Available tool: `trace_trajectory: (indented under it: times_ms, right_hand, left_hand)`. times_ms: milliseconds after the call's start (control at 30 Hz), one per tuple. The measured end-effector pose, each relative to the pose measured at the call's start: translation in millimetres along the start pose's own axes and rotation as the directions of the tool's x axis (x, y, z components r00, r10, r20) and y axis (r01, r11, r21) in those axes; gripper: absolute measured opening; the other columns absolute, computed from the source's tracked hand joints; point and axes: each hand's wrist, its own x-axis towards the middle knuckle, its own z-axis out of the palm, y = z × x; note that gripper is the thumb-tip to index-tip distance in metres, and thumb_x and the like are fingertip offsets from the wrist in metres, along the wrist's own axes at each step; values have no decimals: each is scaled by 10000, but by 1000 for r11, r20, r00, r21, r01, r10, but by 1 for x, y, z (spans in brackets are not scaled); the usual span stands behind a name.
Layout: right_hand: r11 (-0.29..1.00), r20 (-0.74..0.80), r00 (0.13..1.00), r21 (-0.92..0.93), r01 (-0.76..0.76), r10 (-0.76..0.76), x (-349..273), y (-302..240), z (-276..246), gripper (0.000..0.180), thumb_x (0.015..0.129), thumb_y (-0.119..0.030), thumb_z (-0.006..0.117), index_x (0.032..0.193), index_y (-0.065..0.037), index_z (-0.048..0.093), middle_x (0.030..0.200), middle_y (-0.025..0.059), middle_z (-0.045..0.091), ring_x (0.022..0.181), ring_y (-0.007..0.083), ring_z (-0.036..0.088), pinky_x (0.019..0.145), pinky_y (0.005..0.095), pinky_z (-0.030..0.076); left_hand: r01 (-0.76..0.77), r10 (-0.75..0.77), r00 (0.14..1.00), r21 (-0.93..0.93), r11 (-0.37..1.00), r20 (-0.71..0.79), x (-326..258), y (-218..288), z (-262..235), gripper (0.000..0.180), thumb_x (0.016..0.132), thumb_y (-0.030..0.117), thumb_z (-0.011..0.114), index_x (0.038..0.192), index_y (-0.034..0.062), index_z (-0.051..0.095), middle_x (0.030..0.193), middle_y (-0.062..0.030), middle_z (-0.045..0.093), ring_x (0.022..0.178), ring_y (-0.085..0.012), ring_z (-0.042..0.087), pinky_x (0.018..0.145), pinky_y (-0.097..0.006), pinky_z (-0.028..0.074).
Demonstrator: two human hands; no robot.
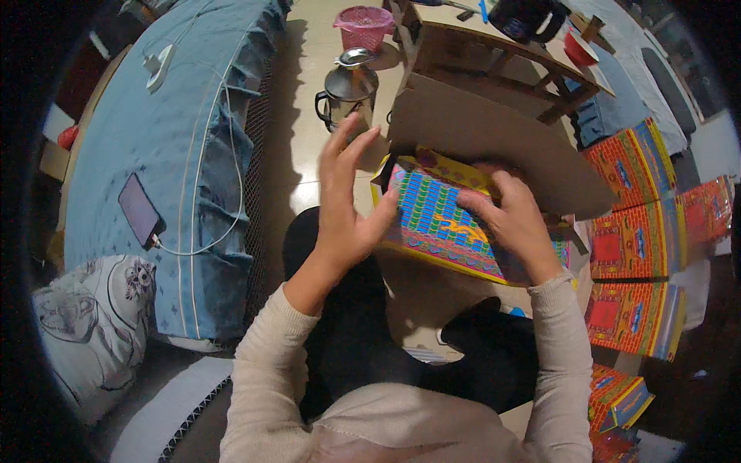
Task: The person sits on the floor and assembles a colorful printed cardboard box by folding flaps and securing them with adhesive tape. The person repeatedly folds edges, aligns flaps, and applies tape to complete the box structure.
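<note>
Right hand [515, 224]: fingers curled, pressing down on the patterned paper box [436, 220] at frame centre.
Left hand [347, 197]: open, fingers spread upward, palm edge against the box's left side.
Box: between both hands, under a brown cardboard sheet [478, 131].
Right of frame: stacked red printed boxes [637, 247].
Upper centre: metal kettle [349, 89].

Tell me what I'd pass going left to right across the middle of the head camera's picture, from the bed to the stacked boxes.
Dark phone on the blue bedspread → white charging cable → left hand with fingers spread → colourful patterned box → right hand pressing on that box → red and yellow printed boxes.
</note>
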Motion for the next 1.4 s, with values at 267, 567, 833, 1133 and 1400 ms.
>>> trace_trajectory:
  times_ms: [267, 567, 833, 1133, 1400]
  right_hand:
    - [997, 192, 978, -14, -74, 76, 1, -4, 5, 532, 959, -440, 699, 1224, 21, 673, 1082, 265, 704, 1038, 420, 671, 885, 471, 517]
    - [984, 531, 829, -113, -138, 177, 1, -4, -1, 457, 1023, -398, 610, 1339, -69, 634, 1179, 265, 687, 1091, 444, 647, 934, 487, 507]
    - [998, 283, 959, 60, 13, -29, -12, 13, 24, 426, 1031, -359, 592, 1358, -90, 632, 1290, 235, 664, 1173, 429, 634, 1016, 469, 497]
    - [998, 441, 897, 29, -48, 30, -3, 28, 35, 439, 1047, -399, 503, 1354, -118, 641, 1348, 228, 636, 1215, 438, 611, 1046, 501, 476]
    - [998, 407, 912, 20, -57, 44, -5, 25, 24, 471, 1036, -445, 526, 1348, -114, 647, 1336, 226, 643, 1212, 424, 616, 1040, 475, 482]
  left_hand:
    - [-526, 209, 591, 176, 832, 779, -9, 55, -12, 873, 746, 509, 799, 1508, 185, 522, 1565, -64, 507, 1504, -270, 396, 1263, -514, 201]
    - [-656, 250, 559, 237, 717, 790, -19, 44, -1, 690, 860, 288, 736, 1482, 76, 528, 1487, -109, 581, 1370, -266, 563, 1177, -446, 410]
    - [-648, 298, 533, 155, 746, 792, -19, 44, 0, 564, 919, 169, 598, 1447, -16, 522, 1425, -186, 601, 1333, -300, 588, 1186, -440, 397]
    - [-704, 348, 542, 186, 685, 765, -30, 43, 11, 574, 936, 174, 574, 1485, 18, 513, 1448, -160, 590, 1338, -283, 578, 1152, -423, 431]
    - [-712, 302, 455, 138, 689, 838, -32, 35, 11, 564, 958, 222, 634, 1486, 53, 533, 1446, -138, 609, 1320, -288, 591, 1121, -424, 470]
